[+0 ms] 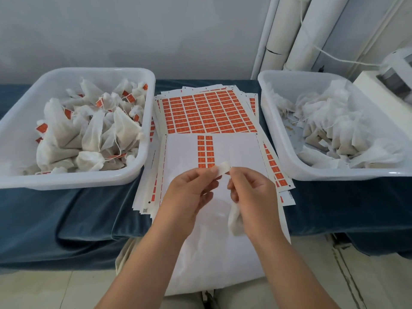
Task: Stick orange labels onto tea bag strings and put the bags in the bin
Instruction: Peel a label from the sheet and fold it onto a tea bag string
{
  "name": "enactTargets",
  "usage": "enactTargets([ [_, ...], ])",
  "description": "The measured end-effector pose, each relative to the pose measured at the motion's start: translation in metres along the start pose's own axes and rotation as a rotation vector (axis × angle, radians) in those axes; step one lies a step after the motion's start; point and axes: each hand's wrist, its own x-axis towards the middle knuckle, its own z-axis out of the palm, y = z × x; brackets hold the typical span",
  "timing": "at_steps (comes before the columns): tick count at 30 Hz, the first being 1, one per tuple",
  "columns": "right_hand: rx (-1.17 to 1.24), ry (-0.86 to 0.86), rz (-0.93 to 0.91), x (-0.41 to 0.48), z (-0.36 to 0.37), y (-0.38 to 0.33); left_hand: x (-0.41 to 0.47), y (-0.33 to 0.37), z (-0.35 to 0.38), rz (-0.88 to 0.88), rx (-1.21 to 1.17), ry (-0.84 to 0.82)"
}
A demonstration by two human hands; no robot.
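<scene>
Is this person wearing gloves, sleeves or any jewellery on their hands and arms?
No gloves: the left hand and the right hand are both bare, with no rings that I can see. The forearms are bare too, right down to the picture's edge: no sleeves, watch or bracelet in view.

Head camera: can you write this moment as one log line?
left hand: pinches small white piece | right hand: holds white mesh tea bag | orange label sheet: mostly peeled | bag not yet binned

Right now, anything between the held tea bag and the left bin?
Nothing visible. The tea bag hangs from the right hand; only the left hand, pinching a white strip, and flat label sheets lie toward the open left bin.
</scene>
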Motion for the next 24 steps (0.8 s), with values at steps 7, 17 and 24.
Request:
enactTargets([
  [7, -0.389, -0.165, -0.303, 0.001, -0.023, -0.028, -0.015, 0.023, -0.006, 0.393, 0.183, 0.140],
  [17, -0.458, -0.613, -0.209, 0.006, -0.046, -0.082, -0.009, 0.032, -0.009, 0.405, 0.597, -0.171],
  [24, -0.537, -0.638, -0.230, 0.014, -0.048, -0.086, -0.009, 0.031, -0.013, 0.292, 0.635, -0.401],
])
